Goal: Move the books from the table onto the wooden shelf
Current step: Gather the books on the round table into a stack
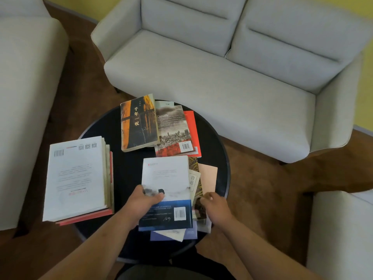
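Left hand [148, 199]: laid on the left edge of the white-and-blue book [166, 190], thumb across the cover, fingers apparently tucked under that edge; a grasp is judged to be forming, not yet closed firm. Right hand [217, 207]: fingers curled against the right flank of the same loose pile [196, 190], on the books beneath the top one; whether anything is truly pinched cannot be told.

Under and between the hands: several books fanned askew, corners jutting toward the wrists and off to the right. Beyond the fingertips: an orange-brown book [139, 123] overlapping a red-and-grey book [177, 132]. Left of the left hand: a squared tall stack [77, 178] with a white cover on top. All carried on the round black desk [96, 126]. Wooden shelf: not in view.

Step judged: the near pile is being gathered. The edges are best squared between both hands first, then lifted with support from below, since glossy covers are likely to slide.
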Demonstrator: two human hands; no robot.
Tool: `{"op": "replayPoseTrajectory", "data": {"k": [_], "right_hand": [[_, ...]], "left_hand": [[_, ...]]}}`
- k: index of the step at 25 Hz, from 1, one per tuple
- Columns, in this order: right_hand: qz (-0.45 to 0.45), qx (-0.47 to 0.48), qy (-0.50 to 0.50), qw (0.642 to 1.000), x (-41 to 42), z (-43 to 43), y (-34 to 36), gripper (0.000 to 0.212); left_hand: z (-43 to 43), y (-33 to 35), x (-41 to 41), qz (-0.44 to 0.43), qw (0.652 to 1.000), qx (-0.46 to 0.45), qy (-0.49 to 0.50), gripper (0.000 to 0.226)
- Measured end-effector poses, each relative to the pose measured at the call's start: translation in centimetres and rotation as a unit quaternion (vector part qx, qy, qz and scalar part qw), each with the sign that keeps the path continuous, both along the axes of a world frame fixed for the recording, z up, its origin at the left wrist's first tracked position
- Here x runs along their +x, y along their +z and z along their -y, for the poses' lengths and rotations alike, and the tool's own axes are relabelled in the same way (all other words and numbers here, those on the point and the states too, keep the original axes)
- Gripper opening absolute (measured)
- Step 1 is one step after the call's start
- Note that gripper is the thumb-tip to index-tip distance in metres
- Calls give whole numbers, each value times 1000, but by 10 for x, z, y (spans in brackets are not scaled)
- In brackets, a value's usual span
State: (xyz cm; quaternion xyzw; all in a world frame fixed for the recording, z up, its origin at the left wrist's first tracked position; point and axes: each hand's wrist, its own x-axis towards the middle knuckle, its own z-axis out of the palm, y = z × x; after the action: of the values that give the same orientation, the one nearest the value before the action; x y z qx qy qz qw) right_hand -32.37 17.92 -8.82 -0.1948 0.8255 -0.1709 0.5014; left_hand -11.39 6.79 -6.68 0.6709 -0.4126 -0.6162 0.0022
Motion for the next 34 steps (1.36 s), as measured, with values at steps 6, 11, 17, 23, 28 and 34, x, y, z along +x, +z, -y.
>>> {"op": "replayPoseTrajectory", "data": {"k": [6,11,17,23,28,34], "right_hand": [[151,-50,-122,980,-13,3,9,63],[205,-68,-135,967,-23,4,-2,56],[229,-81,-106,964,-34,3,-10,46],[226,-49,-108,967,-31,7,-16,43],[273,-39,-208,938,-38,0,-24,73],[319,-12,-217,922,-31,-7,-18,40]], "left_hand": [[-24,3,-14,-17,996,-17,-84,60],[-22,0,-27,-23,998,53,14,70],[-35,-4,-54,-98,991,86,42,45],[-35,-5,-63,-98,986,88,105,43],[-26,0,-59,-153,970,162,97,40],[-37,-6,-53,-155,980,103,76,52]]}}
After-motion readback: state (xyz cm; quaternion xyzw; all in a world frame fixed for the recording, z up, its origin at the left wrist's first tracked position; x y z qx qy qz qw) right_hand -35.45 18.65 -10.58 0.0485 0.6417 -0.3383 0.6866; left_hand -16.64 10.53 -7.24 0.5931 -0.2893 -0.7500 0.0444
